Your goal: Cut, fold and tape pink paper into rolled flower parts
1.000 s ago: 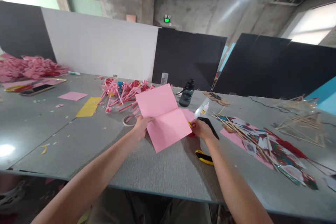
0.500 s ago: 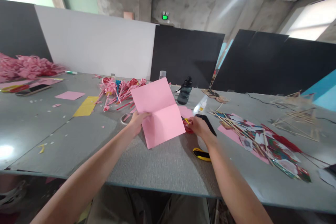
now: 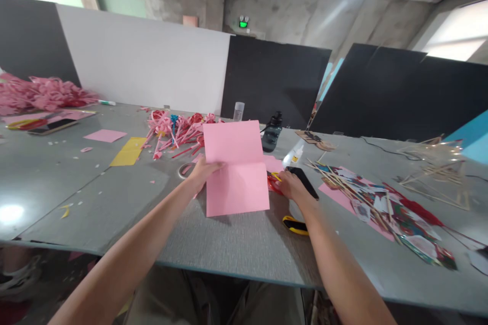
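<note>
A sheet of pink paper with a crease across its middle stands raised above the table. My left hand pinches its left edge, thumb on the near face and fingers behind. To the right of the sheet, my right hand closes its fingers on scissors with red and yellow handles; their blades are hidden. A black phone lies just beyond that hand. Nearer me, partly behind my right wrist, is a black-and-yellow tool whose kind I cannot make out. A tape roll lies by my left hand.
Pink paper flowers lie behind the sheet, with a dark bottle and glue bottle to their right. Yellow paper is at left. Sticks and cutouts cover the right. The table's front edge is near me.
My left hand has turned the pink sheet from tilted to nearly upright and square to me. My right hand stays by the scissors. The view has shifted slightly.
</note>
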Demonstrator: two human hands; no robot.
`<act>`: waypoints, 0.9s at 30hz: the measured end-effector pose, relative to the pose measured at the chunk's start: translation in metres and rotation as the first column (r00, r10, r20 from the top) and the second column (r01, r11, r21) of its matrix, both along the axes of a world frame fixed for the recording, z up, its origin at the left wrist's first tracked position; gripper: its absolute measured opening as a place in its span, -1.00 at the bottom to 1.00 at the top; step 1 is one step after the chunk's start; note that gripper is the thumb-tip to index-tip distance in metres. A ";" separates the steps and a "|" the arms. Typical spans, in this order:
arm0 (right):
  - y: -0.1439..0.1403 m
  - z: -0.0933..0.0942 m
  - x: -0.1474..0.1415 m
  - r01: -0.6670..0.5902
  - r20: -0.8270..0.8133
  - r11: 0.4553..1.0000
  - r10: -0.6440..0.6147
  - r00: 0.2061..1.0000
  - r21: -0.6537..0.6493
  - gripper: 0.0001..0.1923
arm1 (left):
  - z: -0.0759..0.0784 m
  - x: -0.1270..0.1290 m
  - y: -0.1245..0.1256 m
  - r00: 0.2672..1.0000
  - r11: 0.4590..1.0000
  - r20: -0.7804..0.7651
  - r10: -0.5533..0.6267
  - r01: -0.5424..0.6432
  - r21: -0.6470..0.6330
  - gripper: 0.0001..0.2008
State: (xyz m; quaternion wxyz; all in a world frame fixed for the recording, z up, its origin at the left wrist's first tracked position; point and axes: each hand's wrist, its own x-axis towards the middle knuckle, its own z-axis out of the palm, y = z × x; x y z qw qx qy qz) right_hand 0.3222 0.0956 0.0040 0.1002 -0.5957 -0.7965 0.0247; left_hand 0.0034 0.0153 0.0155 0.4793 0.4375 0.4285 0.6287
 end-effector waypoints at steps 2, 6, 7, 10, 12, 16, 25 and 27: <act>-0.002 0.001 0.000 -0.013 0.045 1.000 0.014 0.999 -0.023 -0.74 | 0.003 -0.004 0.000 0.999 1.000 -0.034 -0.013 0.013 0.008 -0.53; -0.005 0.007 -0.001 -0.004 0.018 0.999 0.005 1.000 -0.052 -0.83 | 0.003 -0.014 0.005 0.992 0.999 -0.120 0.037 -0.033 0.036 -0.50; -0.005 0.009 -0.001 0.008 0.001 0.998 -0.008 1.000 -0.055 -0.82 | 0.002 -0.017 0.006 0.987 0.998 -0.152 0.054 -0.048 0.042 -0.51; -0.007 0.014 0.000 0.036 -0.085 0.998 -0.041 0.996 -0.060 -0.81 | 0.001 -0.025 0.008 0.969 0.995 -0.228 0.095 -0.086 0.052 -0.56; -0.007 0.017 0.000 0.023 -0.175 0.998 -0.034 0.984 -0.064 -0.83 | 0.001 -0.030 0.009 0.963 0.993 -0.244 0.118 -0.108 0.054 -0.56; -0.001 0.017 -0.002 -0.032 -0.422 0.997 0.001 0.907 -0.065 -0.85 | -0.001 -0.039 0.012 0.955 0.987 -0.252 0.157 -0.142 0.077 -0.54; 0.004 0.017 -0.005 -0.083 -0.790 0.993 -0.012 0.612 -0.079 -0.53 | -0.015 -0.041 0.020 0.948 0.988 -0.279 0.153 -0.136 0.080 -0.58; 0.004 0.015 -0.002 -0.048 -0.781 0.994 -0.043 0.623 -0.093 -0.50 | -0.014 -0.042 0.020 0.942 0.987 -0.296 0.157 -0.139 0.081 -0.57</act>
